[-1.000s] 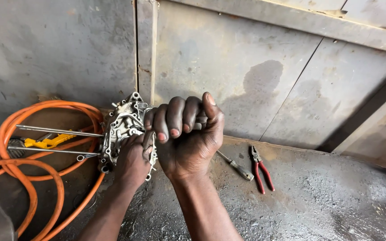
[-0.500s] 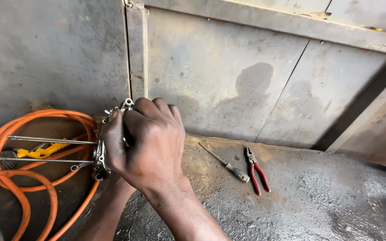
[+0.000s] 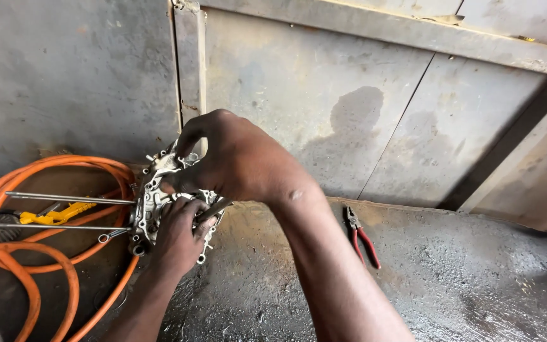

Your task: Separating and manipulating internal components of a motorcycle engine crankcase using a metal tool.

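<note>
1. The right hand (image 3: 242, 161) reaches in from the lower right and curls over the top of a silver metal casting (image 3: 153, 202), fingers closed on its upper edge
2. The left hand (image 3: 178, 234) comes up from below and grips the front of the same casting, fingers wrapped round a dark tool (image 3: 213, 209) pressed against it
3. The casting stands upright on the oily metal floor (image 3: 413, 278), close to the grey steel wall (image 3: 324, 114)
4. Two thin steel rods (image 3: 64, 199) stick out leftward from the casting
5. An orange hose (image 3: 26, 253) loops around the rods, with a yellow tool (image 3: 55, 215) lying inside the loops
6. Red-handled pliers (image 3: 362, 237) lie on the floor, right of the forearm
</note>
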